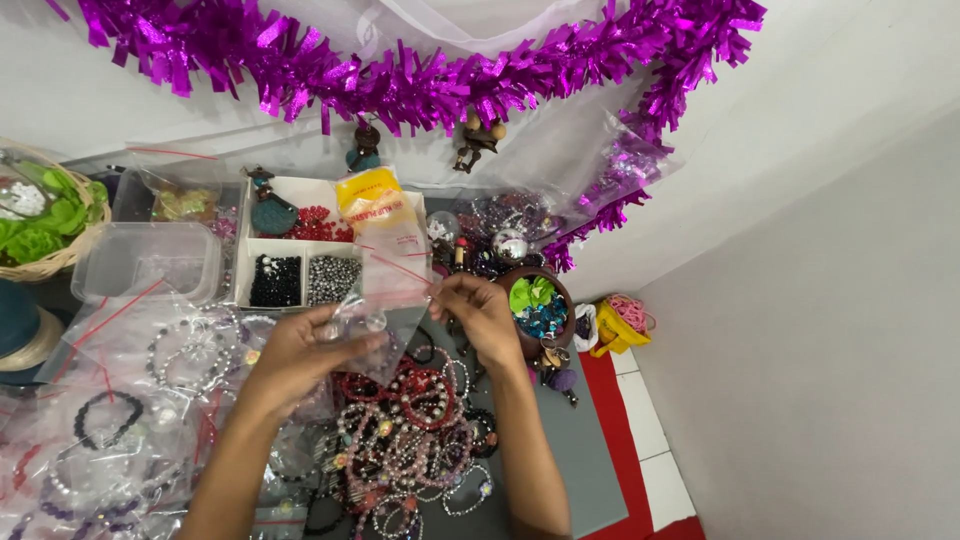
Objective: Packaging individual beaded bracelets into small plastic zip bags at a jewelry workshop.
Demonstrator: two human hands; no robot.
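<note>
A small bag [385, 305] of thin, clear, glossy plastic is pinched between the left hand [300, 355] and the right hand [485, 315]. Below it, shiny beaded bracelets [410, 430] are heaped. Above it, metallic purple foil tinsel [420, 80] glitters. Left of it, a frosted plastic box [150, 260] and a woven wicker basket [50, 262] are seen.

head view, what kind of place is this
Probably a home craft or jewellery-making corner: a compartment box of beads, a heap of beaded bracelets on the table, and both hands holding a small clear bag.
</note>
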